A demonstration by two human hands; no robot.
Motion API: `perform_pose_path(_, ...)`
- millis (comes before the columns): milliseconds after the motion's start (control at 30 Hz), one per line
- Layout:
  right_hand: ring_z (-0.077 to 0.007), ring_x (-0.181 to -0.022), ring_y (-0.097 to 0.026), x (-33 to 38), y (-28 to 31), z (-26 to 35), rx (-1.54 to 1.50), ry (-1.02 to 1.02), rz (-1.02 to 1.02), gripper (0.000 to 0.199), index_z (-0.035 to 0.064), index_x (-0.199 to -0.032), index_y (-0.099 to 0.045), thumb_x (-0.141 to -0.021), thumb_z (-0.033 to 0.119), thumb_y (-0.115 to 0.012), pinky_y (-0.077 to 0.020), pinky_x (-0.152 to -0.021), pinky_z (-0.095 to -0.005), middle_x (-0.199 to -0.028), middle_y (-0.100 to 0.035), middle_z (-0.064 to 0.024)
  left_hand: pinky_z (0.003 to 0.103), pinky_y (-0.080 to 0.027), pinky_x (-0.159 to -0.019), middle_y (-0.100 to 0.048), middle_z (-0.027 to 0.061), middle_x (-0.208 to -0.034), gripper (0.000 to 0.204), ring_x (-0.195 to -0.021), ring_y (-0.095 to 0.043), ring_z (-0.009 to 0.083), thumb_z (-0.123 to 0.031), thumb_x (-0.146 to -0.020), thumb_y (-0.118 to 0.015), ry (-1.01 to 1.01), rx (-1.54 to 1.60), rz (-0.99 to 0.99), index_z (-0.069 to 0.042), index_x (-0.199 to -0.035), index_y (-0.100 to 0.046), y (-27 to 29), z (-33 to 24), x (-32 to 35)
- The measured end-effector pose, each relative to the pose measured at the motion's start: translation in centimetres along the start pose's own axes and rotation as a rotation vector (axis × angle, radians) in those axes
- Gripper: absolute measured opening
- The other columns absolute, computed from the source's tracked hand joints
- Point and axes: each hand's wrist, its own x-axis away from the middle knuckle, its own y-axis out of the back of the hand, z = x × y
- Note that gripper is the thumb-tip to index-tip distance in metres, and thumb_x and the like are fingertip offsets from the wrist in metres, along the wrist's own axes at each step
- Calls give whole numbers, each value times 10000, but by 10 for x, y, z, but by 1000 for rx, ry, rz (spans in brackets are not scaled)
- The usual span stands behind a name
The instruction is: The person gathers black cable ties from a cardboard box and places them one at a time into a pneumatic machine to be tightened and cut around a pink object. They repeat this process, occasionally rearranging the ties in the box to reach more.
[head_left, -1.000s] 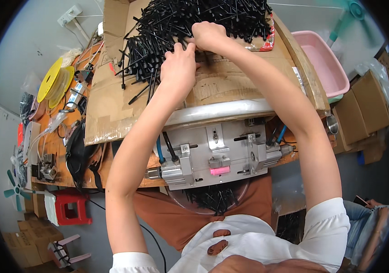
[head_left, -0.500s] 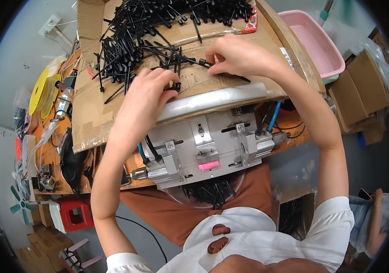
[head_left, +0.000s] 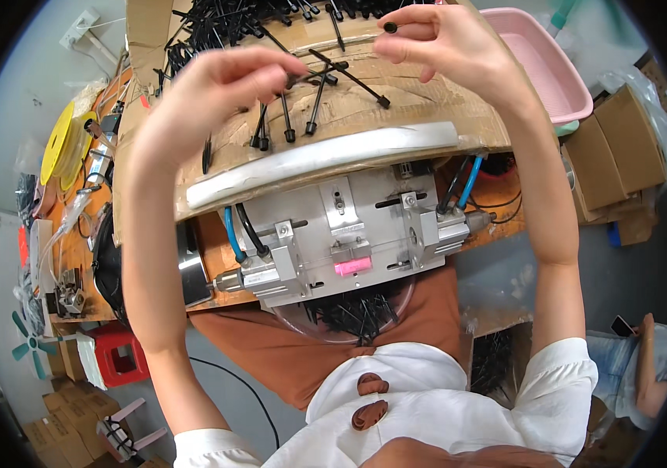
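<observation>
Left hand (head_left: pixel 220 90) raised above the cardboard sheet (head_left: pixel 396 101), fingers pinched narrow on the end of a thin black rod (head_left: pixel 345 76) that slants across the sheet toward the right. Right hand (head_left: pixel 446 43) raised near it at the far right of the sheet, thumb and forefinger closed on a small black tip (head_left: pixel 390 27). Three more short black rods (head_left: pixel 286 121) lying loose on the cardboard sheet just below the hands. Big heap of black rods (head_left: pixel 232 23) at the far edge of the sheet. White strip (head_left: pixel 325 160) along the sheet's near edge. Grey metal machine (head_left: pixel 341 230) with blue hoses and a pink tag just under that edge. Pink tub (head_left: pixel 555 74) right of the sheet; yellow spool (head_left: pixel 60 148) well to its left.
</observation>
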Motion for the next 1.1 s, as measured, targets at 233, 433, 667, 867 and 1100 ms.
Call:
perform_pose_path(233,-152,-752,-678,3,7,2,-325,-195,-41,288,-30,-1050,-628,-948,233,-575,-521,-570,-242,-934,-691,-122,181,-486,-873,-554,54,-1136,353,-925,-563,95,-223,-989,-506,95,550,-68,-38,-1290,-519,54,-3,11)
perform_pose_path(433,-156,-749,-674,52,2,-7,-681,-135,-166,235,-29,-1017,-617,-947,191,-577,-532,-587,-256,-903,-689,-122,230,-459,-833,-627,57,-1050,313,-920,-590,135,112,-836,-560,-111,-144,-651,2,-1123,-620,-80,-17,126)
perform_pose_path(667,-188,-814,-683,110,-23,-23,-702,-45,-123,323,-43,-1170,-530,-994,225,-492,-493,-502,-185,-1001,-666,-205,335,-441,-789,-535,122,-1000,682,-866,-507,260,69,-741,-634,25,-534,-317,70,-1378,-392,-222,4,183)
perform_pose_path(867,-210,-817,-681,128,-27,-9,-708,-44,-159,324,-40,-1164,-532,-993,233,-496,-495,-497,-200,-984,-662,-219,375,-421,-823,-506,124,-1016,709,-913,-491,278,58,-770,-627,126,-638,-255,41,-1416,-336,-240,14,173)
perform_pose_path(1100,-149,-780,-653,159,-50,5,-647,-99,-317,219,-53,-1046,-582,-841,-24,-651,-526,-558,-234,-973,-674,-161,365,-422,-821,-469,116,-971,686,-889,-486,270,38,-783,-619,154,-712,-238,64,-1407,-335,-243,15,170)
